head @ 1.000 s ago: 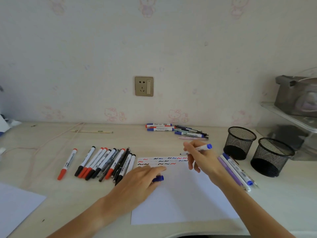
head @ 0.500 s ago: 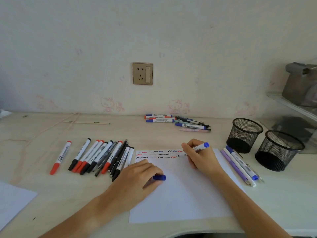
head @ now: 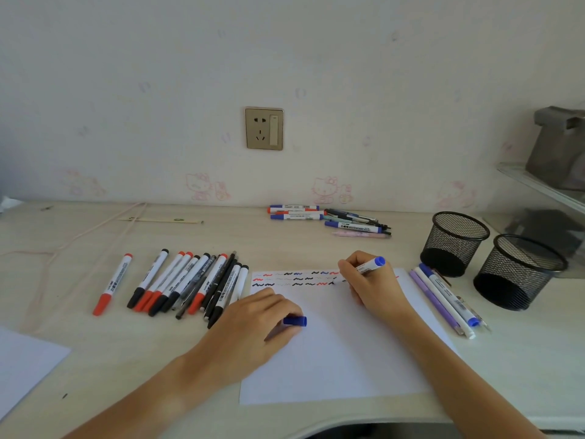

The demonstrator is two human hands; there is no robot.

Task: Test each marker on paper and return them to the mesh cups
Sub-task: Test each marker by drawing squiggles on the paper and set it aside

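Note:
A white sheet of paper (head: 332, 353) lies in front of me, with rows of red, black and blue squiggles along its top edge. My right hand (head: 370, 283) grips a white marker with a blue end (head: 370, 265), its tip down on the paper at the end of the second row. My left hand (head: 256, 324) rests on the paper's left part and pinches the blue cap (head: 295, 320). Two black mesh cups (head: 454, 243) (head: 519, 270) stand at the right; I see no markers inside them.
A row of red and black markers (head: 186, 285) lies left of the paper, with one red marker (head: 112, 285) apart. More pens (head: 329, 218) lie near the wall. Three pens (head: 446, 297) lie between paper and cups. Another sheet (head: 22, 365) is at the lower left.
My right hand has brought the marker down from above the paper until its tip meets the second row. My left hand stayed on the paper with the cap.

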